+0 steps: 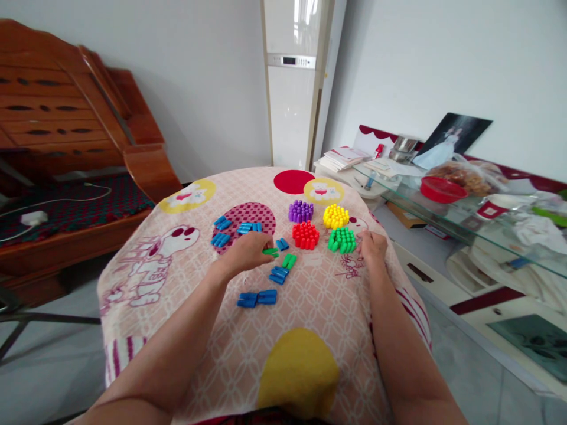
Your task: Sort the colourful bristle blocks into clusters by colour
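My left hand (251, 252) is over the middle of the table, its fingers pinched on a small green plastic piece (270, 252). Several blue plastic pieces (279, 274) lie flat around it, some joined in pairs, and another green piece (289, 261) lies just to its right. My right hand (372, 245) is closed at the right side of the table, beside a cluster of upright green pegs (341, 239); whether it grips anything is hidden. Further clusters of upright pegs stand close by: red (305, 235), purple (300, 211) and yellow (335, 216).
A patterned cloth (190, 330) covers the round table. To the left is a wooden bench (146, 162). Along the right wall, a glass-topped cabinet (460, 221) carries a red bowl (443, 190), papers and bags. A tall white appliance (292, 112) stands in the far corner.
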`<state>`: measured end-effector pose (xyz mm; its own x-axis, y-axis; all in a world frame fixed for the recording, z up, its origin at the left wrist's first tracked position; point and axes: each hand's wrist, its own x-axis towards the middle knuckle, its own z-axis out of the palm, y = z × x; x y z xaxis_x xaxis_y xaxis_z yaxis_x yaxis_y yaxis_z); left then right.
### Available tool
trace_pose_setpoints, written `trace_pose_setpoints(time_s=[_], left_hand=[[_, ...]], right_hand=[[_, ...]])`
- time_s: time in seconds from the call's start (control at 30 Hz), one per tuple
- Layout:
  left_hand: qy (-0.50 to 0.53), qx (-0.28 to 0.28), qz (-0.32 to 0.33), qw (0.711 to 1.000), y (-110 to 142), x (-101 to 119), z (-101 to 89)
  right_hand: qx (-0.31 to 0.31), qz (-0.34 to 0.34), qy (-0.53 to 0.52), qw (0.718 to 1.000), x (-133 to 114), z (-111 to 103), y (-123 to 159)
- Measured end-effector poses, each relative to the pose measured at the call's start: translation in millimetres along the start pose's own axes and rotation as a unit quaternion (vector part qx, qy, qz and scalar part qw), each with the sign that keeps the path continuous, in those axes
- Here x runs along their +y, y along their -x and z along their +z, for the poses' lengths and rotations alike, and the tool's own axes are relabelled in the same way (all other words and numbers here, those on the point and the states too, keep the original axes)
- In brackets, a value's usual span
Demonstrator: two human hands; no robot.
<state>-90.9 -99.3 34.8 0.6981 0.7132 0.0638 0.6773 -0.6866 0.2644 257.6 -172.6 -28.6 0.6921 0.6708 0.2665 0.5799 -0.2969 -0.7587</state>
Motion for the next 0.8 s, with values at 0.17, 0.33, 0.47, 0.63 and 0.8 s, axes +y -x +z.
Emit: trace_pose_setpoints(time_s=[0.17, 0.33, 0.47, 0.63, 0.8], left_hand=[[0.197, 0.036, 0.031, 0.979, -28.2, 43.1, -1.7], [0.319, 0.06, 0.037, 0.945, -66.3, 84.9, 22.2], [0.329, 0.086, 0.03, 0.94, -84.9, 106.8, 33.1], [0.318, 0.104, 0.043, 0.941, -92.0, 122.5, 34.3], [0.247, 0.118, 0.052, 0.96, -80.0, 108.6, 26.5]], right_hand=[[0.042, -0.061, -0.104, 0.992, -11.6, -6.6, 8.7], [-0.006, -0.124, -0.196, 0.973, -28.7, -14.2, 21.8], [-0.085, -0.126, -0.249, 0.957, -35.2, -18.8, 26.7], [-0.194, -0.096, -0.27, 0.938, -40.1, -20.6, 29.8], [-0.057, -0.031, -0.266, 0.962, -27.4, -23.8, 18.3]])
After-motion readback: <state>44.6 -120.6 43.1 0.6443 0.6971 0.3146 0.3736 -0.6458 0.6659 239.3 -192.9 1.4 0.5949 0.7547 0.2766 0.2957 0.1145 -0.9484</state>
